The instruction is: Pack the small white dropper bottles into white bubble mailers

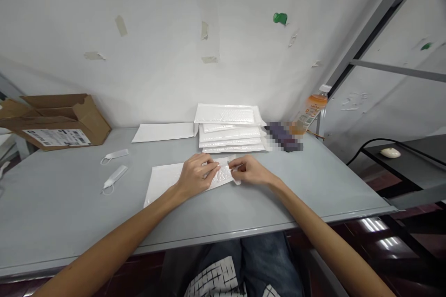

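White wall (pixel 156 23) rises behind a grey desk (pixel 324 181), with a cardboard box (pixel 59 120) at far left and stacked white padded mailers (pixel 230 130) at centre. Nearer, a bubble mailer (pixel 223 176) lies across a white sheet (pixel 162 181), pinched at opposite ends by the nearly closed left hand (pixel 197 175) and right hand (pixel 249 170).

Left hand (pixel 197 176) and right hand (pixel 249 171) curl inward, nearly touching.
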`<state>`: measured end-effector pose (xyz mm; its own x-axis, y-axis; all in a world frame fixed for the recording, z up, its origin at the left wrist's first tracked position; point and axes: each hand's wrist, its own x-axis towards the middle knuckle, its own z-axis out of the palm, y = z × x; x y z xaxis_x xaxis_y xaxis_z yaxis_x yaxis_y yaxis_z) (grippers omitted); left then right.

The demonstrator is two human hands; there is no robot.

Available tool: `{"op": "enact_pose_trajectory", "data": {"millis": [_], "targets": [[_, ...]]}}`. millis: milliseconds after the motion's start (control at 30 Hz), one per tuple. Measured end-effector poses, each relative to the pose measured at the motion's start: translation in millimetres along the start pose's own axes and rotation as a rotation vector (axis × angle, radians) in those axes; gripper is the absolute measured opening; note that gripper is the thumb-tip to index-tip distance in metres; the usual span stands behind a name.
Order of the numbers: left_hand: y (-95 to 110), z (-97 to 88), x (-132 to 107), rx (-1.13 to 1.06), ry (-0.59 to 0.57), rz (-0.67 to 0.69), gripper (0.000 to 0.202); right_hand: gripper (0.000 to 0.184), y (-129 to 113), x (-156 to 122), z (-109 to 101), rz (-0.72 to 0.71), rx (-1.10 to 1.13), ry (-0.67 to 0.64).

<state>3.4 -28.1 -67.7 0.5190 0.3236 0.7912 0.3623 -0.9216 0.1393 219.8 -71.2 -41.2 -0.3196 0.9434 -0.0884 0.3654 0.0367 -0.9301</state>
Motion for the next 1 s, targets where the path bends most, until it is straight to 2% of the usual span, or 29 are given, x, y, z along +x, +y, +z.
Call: {"op": "enact_pose_trajectory", "data": {"millis": [100,233,333,433,600,733,900,933,1000], "targets": [[-0.6,0.2,0.2,0.005,-0.004,0.015,0.016,0.023,0.7,1.4,5.6,-0.058,-0.017,-0.024],[0.2,0.5,1.1,-0.002,-0.011,0.009,0.017,0.031,1.3,-0.8,-0.8,-0.016,0.013,0.067],[1.0,-0.4,2.1,0.008,-0.011,0.008,0.017,0.028,2.2,-3.4,-9.8,-0.003,0.016,0.106],[1.1,-1.5,3.1,0.019,-0.005,0.005,0.018,0.025,2.6,-5.2,-15.5,-0.007,0.039,0.091],[1.1,-1.4,3.6,0.029,0.011,0.020,0.017,0.020,0.8,-2.0,-3.9,-0.025,0.076,0.096],[1.2,-1.5,3.2,0.033,0.004,0.031,0.017,0.024,-1.8,-0.7,1.1,-0.044,0.117,0.021],[0.4,-3.0,4.5,0.034,0.038,0.006,0.016,0.025,-4.8,-8.3,-16.1,-0.058,0.120,0.237],[0.5,-3.2,5.0,0.039,0.050,0.000,0.016,0.025,-5.2,-9.6,-17.5,-0.066,0.118,0.241],[1.1,-3.4,6.1,0.051,0.079,-0.007,0.016,0.029,-6.0,-10.9,-16.2,-0.073,0.125,0.157]]}}
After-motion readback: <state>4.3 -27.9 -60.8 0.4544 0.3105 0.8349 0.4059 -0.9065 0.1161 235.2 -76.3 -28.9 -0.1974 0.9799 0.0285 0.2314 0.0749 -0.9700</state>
